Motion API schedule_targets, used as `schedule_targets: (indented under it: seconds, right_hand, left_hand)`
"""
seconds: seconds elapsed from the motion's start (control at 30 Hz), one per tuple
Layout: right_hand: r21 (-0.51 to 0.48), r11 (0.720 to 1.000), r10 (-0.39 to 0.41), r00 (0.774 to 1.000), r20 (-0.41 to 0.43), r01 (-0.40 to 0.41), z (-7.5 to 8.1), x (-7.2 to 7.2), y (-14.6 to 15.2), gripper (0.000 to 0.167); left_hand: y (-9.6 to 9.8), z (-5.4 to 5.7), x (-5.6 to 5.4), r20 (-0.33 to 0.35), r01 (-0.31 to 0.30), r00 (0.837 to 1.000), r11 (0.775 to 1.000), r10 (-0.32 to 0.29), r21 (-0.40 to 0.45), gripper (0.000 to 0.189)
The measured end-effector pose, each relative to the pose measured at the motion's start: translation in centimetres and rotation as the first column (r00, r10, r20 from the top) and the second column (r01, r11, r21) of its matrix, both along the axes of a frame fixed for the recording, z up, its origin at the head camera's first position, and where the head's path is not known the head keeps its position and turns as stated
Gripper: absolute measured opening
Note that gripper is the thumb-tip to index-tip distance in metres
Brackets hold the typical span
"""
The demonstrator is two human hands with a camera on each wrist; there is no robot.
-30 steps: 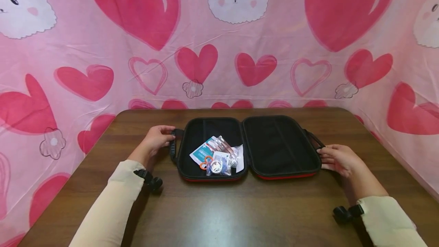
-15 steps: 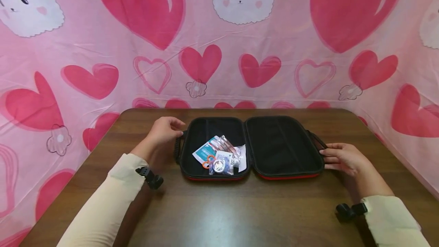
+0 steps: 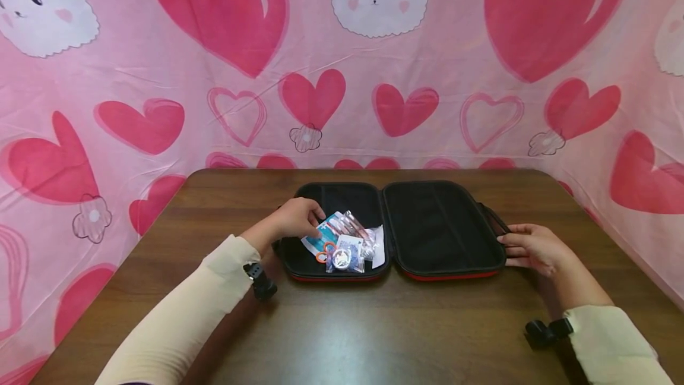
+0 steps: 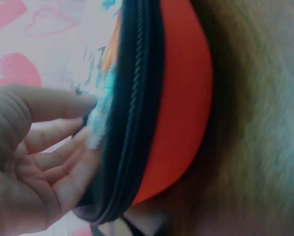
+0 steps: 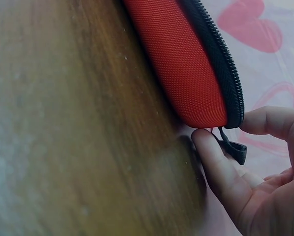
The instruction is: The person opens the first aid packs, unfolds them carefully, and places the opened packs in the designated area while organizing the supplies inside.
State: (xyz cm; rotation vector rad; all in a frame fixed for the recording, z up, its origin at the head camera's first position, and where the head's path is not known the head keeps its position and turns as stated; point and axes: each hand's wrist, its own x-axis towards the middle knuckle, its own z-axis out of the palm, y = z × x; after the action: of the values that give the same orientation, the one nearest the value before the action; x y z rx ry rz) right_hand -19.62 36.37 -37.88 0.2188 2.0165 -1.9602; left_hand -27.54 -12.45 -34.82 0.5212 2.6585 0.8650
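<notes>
A black-and-red case (image 3: 446, 227) is laid open on the wooden table (image 3: 342, 325), its long axis stretched from left to right, the fold between its two halves running from near to far, and the black lining turned up. In the left half, a teal-and-white packet (image 3: 315, 246) is set obliquely, its visible part slanting from near left to far right and partly covered. Crossing it, slim glossy packets (image 3: 354, 224) are pointed from far left to near right. Orange loops (image 3: 325, 253) and a clear bag (image 3: 344, 259) are seen at the near side, with a white packet (image 3: 378, 246) along the fold.

The left hand (image 3: 293, 217) is held over the left half, thumb and fingers moderately parted; the teal-and-white packet's left end is located right at the fingertips, and whether it is touched cannot be told. By the right hand (image 3: 536, 249), the case's outer right end is held between thumb and forefinger, narrowly spaced, beside the handle (image 3: 494, 218). Behind the table, a pink heart-printed cloth (image 3: 427, 58) is hung.
</notes>
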Motion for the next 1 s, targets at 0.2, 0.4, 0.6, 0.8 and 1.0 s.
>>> schedule_targets:
  seconds: [0.2, 0.4, 0.6, 0.8, 1.0]
  right_hand:
    - [-0.019, 1.0, -0.014, 1.0, 0.01, 0.014, 0.2, 0.0, -0.2, 0.045]
    - [-0.021, 1.0, -0.019, 1.0, 0.009, 0.019, 0.1, 0.2, -0.3, 0.046]
    - [0.022, 1.0, -0.008, 1.0, 0.005, 0.007, 0.0, 0.2, -0.4, 0.049]
    - [0.042, 0.999, -0.002, 1.0, -0.006, 0.003, -0.1, 0.3, -0.3, 0.049]
    - [0.023, 1.0, 0.0, 1.0, -0.007, 0.0, -0.1, 0.4, -0.4, 0.048]
  left_hand:
    - [1.0, 0.1, 0.1, 0.007, -0.013, 1.0, 0.991, 0.012, 0.134, 0.039]
    - [0.7, 0.4, -0.7, -0.009, -0.075, 0.997, 0.98, 0.078, 0.186, 0.032]
    - [-1.4, 0.8, -1.5, 0.034, -0.204, 0.979, 0.945, 0.202, 0.256, 0.033]
    - [-3.8, 1.5, -1.7, -0.001, -0.302, 0.951, 0.925, 0.311, 0.232, 0.033]
    - [-4.3, 0.7, -1.5, -0.026, -0.36, 0.93, 0.924, 0.366, 0.131, 0.035]
